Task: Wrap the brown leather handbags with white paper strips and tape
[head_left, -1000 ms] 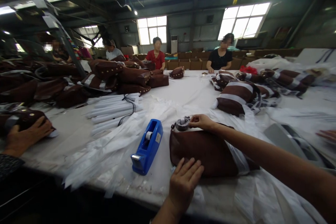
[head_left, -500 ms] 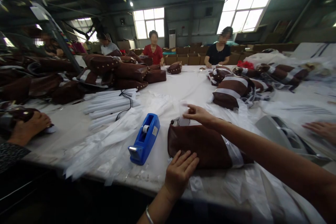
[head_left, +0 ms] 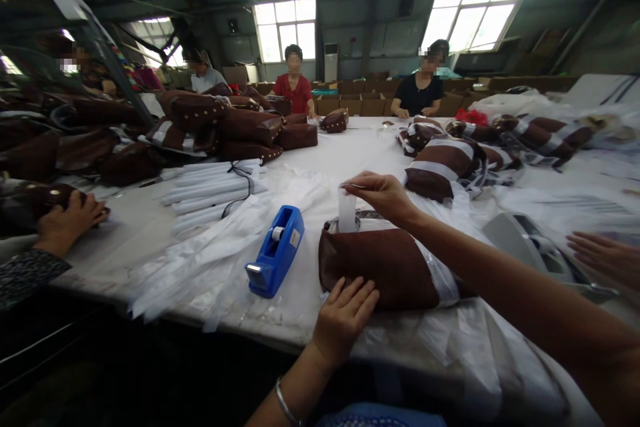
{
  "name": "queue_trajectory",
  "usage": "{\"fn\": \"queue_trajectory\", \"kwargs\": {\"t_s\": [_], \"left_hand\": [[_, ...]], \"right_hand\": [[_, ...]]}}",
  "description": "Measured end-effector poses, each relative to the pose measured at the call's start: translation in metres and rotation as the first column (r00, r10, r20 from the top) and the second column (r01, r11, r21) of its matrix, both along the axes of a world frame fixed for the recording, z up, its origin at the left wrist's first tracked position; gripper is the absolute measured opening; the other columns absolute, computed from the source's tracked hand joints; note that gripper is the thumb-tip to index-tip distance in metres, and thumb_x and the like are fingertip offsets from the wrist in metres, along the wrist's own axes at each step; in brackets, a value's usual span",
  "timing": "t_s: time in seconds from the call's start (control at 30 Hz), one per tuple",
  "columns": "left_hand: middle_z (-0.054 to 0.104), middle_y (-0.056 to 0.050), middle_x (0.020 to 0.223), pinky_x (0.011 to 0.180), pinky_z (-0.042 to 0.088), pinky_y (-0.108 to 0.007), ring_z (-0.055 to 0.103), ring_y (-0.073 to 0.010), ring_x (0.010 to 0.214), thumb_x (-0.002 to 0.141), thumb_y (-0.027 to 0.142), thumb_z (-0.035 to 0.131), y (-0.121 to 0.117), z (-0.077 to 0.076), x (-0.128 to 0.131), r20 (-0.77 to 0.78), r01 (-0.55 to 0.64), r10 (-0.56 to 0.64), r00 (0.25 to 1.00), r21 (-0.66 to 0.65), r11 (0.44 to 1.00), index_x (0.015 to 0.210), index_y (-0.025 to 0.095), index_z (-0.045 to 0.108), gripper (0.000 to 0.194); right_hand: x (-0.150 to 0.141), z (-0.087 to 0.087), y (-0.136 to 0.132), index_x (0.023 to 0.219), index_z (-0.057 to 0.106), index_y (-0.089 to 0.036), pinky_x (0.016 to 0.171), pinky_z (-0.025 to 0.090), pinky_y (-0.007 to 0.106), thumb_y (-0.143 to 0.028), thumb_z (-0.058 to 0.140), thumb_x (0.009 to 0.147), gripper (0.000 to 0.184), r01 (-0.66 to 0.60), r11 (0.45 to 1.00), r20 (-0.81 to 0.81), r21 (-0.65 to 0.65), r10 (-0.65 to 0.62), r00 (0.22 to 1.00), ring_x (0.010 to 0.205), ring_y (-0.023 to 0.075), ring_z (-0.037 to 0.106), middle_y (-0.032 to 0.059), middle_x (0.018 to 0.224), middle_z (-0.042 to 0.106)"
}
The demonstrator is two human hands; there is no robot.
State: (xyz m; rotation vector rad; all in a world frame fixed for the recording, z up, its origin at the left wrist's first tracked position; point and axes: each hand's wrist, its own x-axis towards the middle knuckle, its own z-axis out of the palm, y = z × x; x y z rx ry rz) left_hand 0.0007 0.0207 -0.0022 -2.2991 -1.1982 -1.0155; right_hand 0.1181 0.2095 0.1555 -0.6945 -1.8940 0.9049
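Note:
A brown bag (head_left: 390, 265) lies flat on the white table (head_left: 350, 160) right in front of me. My left hand (head_left: 345, 317) rests on its near edge, fingers stretched out flat. My right hand (head_left: 383, 195) is raised above the bag's far end and pinches the top of a whitish translucent strip (head_left: 347, 209) that hangs down to the bag's rolled strap. A blue tape dispenser (head_left: 276, 251) stands just left of the bag.
Clear plastic sleeves (head_left: 210, 260) and white paper rolls (head_left: 210, 190) lie to the left. Brown bags are piled at the far left (head_left: 200, 130) and right (head_left: 450, 170). A co-worker's hand (head_left: 67, 220) is at left, another (head_left: 603, 257) at right by a grey dispenser (head_left: 530, 243). Several people sit opposite.
My right hand has lifted from the bag's far end, drawing the whitish strip upward. My left hand stays flat on the bag's near edge.

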Motion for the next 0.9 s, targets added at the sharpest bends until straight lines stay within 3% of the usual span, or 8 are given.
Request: {"fn": "queue_trajectory", "kwargs": {"t_s": [0.1, 0.17, 0.37, 0.5, 0.6, 0.73, 0.9], "left_hand": [[0.065, 0.000, 0.133, 0.110, 0.048, -0.042, 0.059, -0.0193, 0.125, 0.099, 0.013, 0.044, -0.003, 0.000, -0.002, -0.016, 0.014, -0.015, 1.000, -0.044, 0.999, 0.129, 0.020, 0.061, 0.035], [0.066, -0.002, 0.132, 0.110, 0.048, -0.043, 0.059, -0.0191, 0.126, 0.099, 0.012, 0.044, -0.003, 0.000, -0.004, 0.010, 0.033, -0.032, 0.999, -0.074, 0.997, 0.128, 0.019, 0.061, 0.034], [0.073, -0.009, 0.115, 0.109, 0.050, -0.042, 0.065, -0.0199, 0.116, 0.095, 0.012, 0.051, -0.003, -0.008, -0.005, 0.170, 0.031, -0.016, 0.985, -0.083, 0.996, 0.121, 0.015, 0.060, 0.027], [0.072, -0.012, 0.110, 0.104, 0.054, -0.043, 0.067, -0.0221, 0.110, 0.095, 0.016, 0.053, -0.003, -0.012, -0.005, 0.230, 0.022, -0.009, 0.973, -0.055, 0.998, 0.120, 0.013, 0.058, 0.026], [0.069, -0.011, 0.110, 0.102, 0.055, -0.041, 0.065, -0.0220, 0.112, 0.093, 0.016, 0.056, -0.005, -0.012, -0.006, 0.306, -0.009, 0.043, 0.951, -0.113, 0.994, 0.118, 0.016, 0.058, 0.025], [0.060, -0.015, 0.130, 0.103, 0.054, -0.041, 0.055, -0.0244, 0.128, 0.088, 0.005, 0.053, -0.005, -0.010, -0.007, 0.323, -0.044, 0.090, 0.942, -0.146, 0.988, 0.129, 0.017, 0.055, 0.043], [0.061, -0.007, 0.138, 0.113, 0.046, -0.045, 0.047, -0.0215, 0.137, 0.086, -0.003, 0.044, -0.003, -0.011, -0.011, 0.177, 0.077, -0.044, 0.983, -0.182, 0.980, 0.142, 0.024, 0.048, 0.062]], "right_hand": [[0.016, 0.002, -0.035, 0.098, 0.080, -0.022, 0.080, 0.055, 0.031, -0.043, 0.072, 0.085, 0.026, -0.036, 0.994, 0.088, 0.101, 0.028, 0.996, 0.087, 0.0198, 0.068, 0.0065, 0.094, 0.073], [0.030, -0.006, -0.062, 0.102, 0.079, -0.024, 0.081, 0.056, 0.029, -0.035, 0.068, 0.089, 0.021, -0.076, 0.985, 0.162, 0.154, 0.050, 0.985, 0.090, 0.0192, 0.069, 0.0061, 0.098, 0.074], [0.060, -0.065, -0.128, 0.117, 0.073, -0.025, 0.092, 0.058, 0.032, -0.013, 0.056, 0.092, 0.032, -0.185, 0.959, 0.232, 0.216, 0.134, 0.963, 0.103, 0.0195, 0.069, 0.0065, 0.111, 0.074], [0.067, -0.106, -0.147, 0.126, 0.067, -0.027, 0.106, 0.051, 0.040, -0.006, 0.052, 0.091, 0.044, -0.165, 0.940, 0.243, 0.298, 0.092, 0.966, 0.113, 0.0192, 0.067, 0.0051, 0.119, 0.072], [0.068, -0.124, -0.149, 0.129, 0.064, -0.026, 0.107, 0.050, 0.042, -0.004, 0.047, 0.091, 0.047, -0.122, 0.923, 0.250, 0.365, 0.029, 0.968, 0.116, 0.0184, 0.065, 0.0059, 0.123, 0.071], [0.071, -0.136, -0.151, 0.130, 0.062, -0.022, 0.109, 0.048, 0.045, -0.008, 0.046, 0.095, 0.042, -0.156, 0.854, 0.316, 0.497, -0.011, 0.949, 0.122, 0.0197, 0.062, 0.0093, 0.128, 0.068], [0.095, -0.142, -0.182, 0.136, 0.057, -0.022, 0.111, 0.046, 0.046, -0.008, 0.047, 0.096, 0.044, -0.211, 0.821, 0.388, 0.531, -0.013, 0.922, 0.130, 0.0205, 0.056, 0.0088, 0.127, 0.068]]}}
